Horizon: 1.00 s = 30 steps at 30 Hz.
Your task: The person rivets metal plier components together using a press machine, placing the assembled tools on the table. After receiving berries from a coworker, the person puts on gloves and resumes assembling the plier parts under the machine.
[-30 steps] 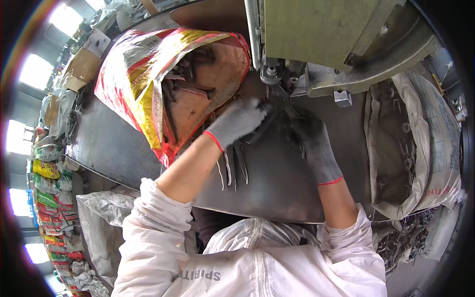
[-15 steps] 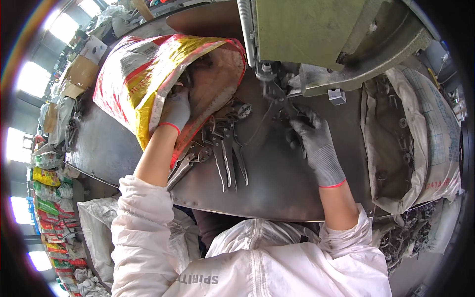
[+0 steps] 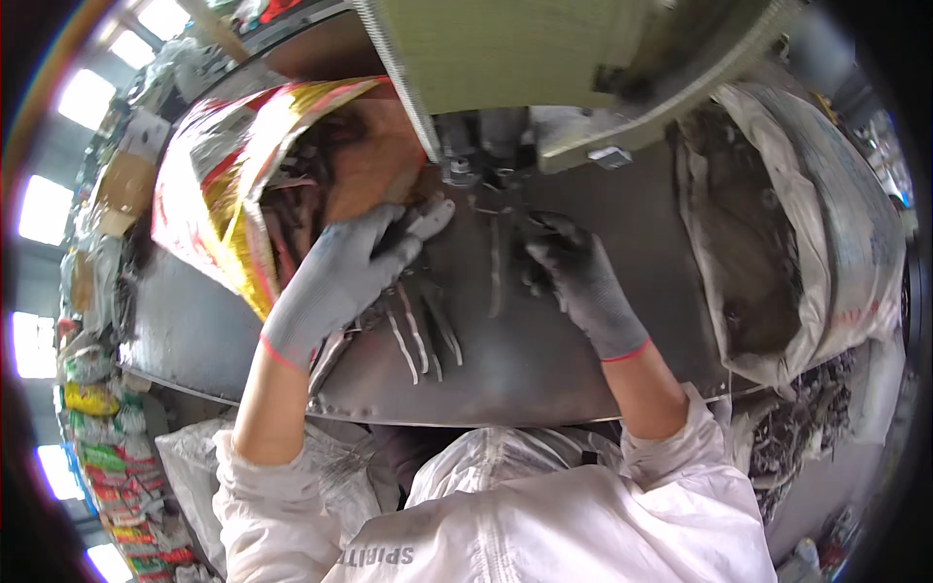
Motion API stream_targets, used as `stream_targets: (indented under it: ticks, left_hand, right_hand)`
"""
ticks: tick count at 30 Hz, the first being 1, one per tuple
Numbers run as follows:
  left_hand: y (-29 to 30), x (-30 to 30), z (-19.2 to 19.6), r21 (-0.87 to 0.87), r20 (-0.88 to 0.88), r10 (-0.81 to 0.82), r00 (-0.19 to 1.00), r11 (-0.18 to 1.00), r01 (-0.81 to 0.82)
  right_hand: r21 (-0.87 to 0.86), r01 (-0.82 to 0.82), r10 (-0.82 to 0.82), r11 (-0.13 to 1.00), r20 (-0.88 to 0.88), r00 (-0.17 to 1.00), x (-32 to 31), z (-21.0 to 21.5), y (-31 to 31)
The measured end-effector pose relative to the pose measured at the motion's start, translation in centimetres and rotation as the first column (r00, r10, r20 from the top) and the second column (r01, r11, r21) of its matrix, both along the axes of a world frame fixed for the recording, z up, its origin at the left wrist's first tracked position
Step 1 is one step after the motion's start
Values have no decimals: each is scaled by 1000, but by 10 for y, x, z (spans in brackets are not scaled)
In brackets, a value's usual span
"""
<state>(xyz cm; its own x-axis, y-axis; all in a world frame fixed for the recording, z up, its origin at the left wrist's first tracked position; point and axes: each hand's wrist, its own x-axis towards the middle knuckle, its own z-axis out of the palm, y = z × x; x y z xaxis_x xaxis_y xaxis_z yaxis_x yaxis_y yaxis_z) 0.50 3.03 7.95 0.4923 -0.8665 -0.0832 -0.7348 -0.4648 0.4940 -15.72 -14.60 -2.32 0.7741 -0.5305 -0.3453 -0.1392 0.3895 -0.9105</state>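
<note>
My gloved left hand [image 3: 340, 277] is over the pile of locking pliers [image 3: 413, 330] in front of the bag. Its thumb and fingers close round a pale metal plier head [image 3: 432, 219]; blur hides part of the grip. Under the green machine, my gloved right hand [image 3: 588, 282] curls its fingers on the dark end of a pair of locking pliers [image 3: 496, 257]. One thin handle of that pair points toward me, and its head is at the machine's tool [image 3: 476, 175]. More dark metal parts show inside the open red and yellow woven bag [image 3: 219, 185].
The green machine body [image 3: 505, 58] overhangs the dark metal table [image 3: 525, 379]. A small metal block [image 3: 609, 157] sits on its lower edge. At right stands an open pale sack [image 3: 826, 223] with metal parts in it. Stacked bags [image 3: 107, 457] line the left side.
My left hand has come out of the woven bag and moved right, over the pliers on the table. My right hand stays at the machine. The whole view has shifted a little.
</note>
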Motion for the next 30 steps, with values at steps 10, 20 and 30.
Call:
stream_targets:
  ticks: [10, 20, 30]
  left_hand:
    - [-27, -16, -93, -412, 50, -211, 976, 886, 213]
    - [-19, -2, -98, -197, -355, 83, 931, 967, -162]
    - [-33, -4, -97, -390, 122, -132, 984, 905, 170]
  right_hand:
    - [-817, -422, 75, 394, -429, 900, -68, 55, -34]
    - [-805, -593, -315, 2, -563, 764, -261, 19, -185]
    - [-436, 159, -192, 886, -32, 981, 7, 46, -23]
